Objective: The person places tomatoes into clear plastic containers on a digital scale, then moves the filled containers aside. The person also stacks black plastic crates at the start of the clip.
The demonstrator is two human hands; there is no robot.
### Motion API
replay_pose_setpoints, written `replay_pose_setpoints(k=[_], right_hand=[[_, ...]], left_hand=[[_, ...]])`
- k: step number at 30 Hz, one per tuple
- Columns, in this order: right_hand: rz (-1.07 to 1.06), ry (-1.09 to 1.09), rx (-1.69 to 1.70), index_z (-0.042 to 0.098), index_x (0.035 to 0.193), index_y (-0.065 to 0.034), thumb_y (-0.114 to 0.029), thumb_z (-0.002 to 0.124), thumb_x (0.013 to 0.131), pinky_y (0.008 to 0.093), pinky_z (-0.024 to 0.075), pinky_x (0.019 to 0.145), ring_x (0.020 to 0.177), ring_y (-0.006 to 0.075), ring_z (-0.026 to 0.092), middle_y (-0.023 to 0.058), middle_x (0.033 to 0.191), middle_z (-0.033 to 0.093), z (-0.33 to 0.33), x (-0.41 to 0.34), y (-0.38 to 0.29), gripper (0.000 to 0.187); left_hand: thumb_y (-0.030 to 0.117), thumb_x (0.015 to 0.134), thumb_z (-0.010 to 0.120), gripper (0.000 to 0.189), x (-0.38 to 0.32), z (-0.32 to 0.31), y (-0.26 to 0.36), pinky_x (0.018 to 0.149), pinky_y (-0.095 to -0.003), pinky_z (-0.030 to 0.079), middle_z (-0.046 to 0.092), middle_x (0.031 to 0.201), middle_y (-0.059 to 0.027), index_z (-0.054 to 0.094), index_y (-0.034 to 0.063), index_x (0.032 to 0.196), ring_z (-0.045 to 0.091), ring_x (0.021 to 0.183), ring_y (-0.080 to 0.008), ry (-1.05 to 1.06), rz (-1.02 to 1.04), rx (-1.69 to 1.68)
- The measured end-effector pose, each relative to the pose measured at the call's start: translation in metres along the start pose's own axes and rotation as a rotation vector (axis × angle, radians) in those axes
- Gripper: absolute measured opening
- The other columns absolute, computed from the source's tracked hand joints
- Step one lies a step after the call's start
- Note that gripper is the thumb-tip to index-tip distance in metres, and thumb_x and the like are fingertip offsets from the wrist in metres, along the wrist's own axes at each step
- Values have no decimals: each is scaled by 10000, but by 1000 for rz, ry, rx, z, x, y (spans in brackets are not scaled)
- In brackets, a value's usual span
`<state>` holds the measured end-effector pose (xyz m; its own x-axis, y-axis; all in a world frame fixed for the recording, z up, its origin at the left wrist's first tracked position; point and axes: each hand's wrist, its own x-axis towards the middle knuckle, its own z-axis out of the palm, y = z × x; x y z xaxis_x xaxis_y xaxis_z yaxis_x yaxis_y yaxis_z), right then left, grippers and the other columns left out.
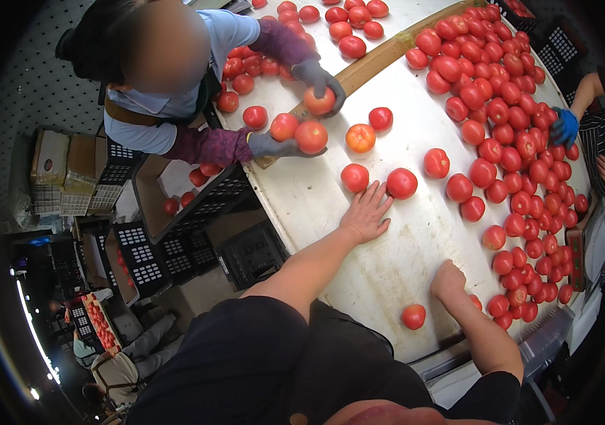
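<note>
My left hand (367, 215) lies palm down on the white tabletop (403, 255), fingers apart, its fingertips beside two red tomatoes, one on the left (355, 177) and one on the right (401, 184). My right hand (448, 278) rests on the table with its fingers curled; whether anything is inside cannot be seen. A single tomato (413, 316) lies to the lower left of that hand, and another (475, 302) is partly hidden behind my right forearm. A large heap of tomatoes (514, 143) covers the table's right side. An orange tomato (360, 138) lies farther up, beside a red one (381, 118).
Across a wooden divider (376, 66), more tomatoes lie on the table. A co-worker in grey gloves (310, 79) holds several tomatoes at upper left. Another person's blue-gloved hand (564, 127) touches the heap. Black plastic crates (196, 212) stand left of the table; a scale (577, 259) is at right.
</note>
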<state>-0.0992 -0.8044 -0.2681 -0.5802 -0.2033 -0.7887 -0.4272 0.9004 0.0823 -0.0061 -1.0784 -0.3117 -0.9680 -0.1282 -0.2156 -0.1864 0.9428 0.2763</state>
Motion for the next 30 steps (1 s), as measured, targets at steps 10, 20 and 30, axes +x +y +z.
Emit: replay_pose_setpoints(k=[10, 20, 30], right_hand=[[-381, 89, 236, 594, 974, -25, -225, 557, 822, 505, 528, 733, 821, 398, 668, 219, 871, 685, -27, 5, 43, 254], [5, 1284, 981, 606, 980, -10, -322, 640, 902, 350, 509, 679, 741, 207, 645, 115, 835, 673, -238, 159, 182, 324], [215, 829, 942, 540, 1321, 77, -511, 543, 876, 434, 409, 1085, 1259, 407, 556, 318, 1309, 578, -310, 295, 223, 737]], left_hand=[[394, 898, 581, 613, 1, 13, -1, 1145, -549, 268, 254, 1578, -152, 475, 110, 1431, 199, 1487, -331, 107, 23, 19], [380, 886, 585, 635, 0, 7, 0, 1142, -531, 266, 289, 1565, -160, 457, 110, 1446, 221, 1475, -338, 141, 25, 14], [408, 871, 600, 658, 0, 9, -3, 1147, -534, 265, 271, 1572, -166, 453, 119, 1443, 213, 1485, -331, 84, 5, -14]])
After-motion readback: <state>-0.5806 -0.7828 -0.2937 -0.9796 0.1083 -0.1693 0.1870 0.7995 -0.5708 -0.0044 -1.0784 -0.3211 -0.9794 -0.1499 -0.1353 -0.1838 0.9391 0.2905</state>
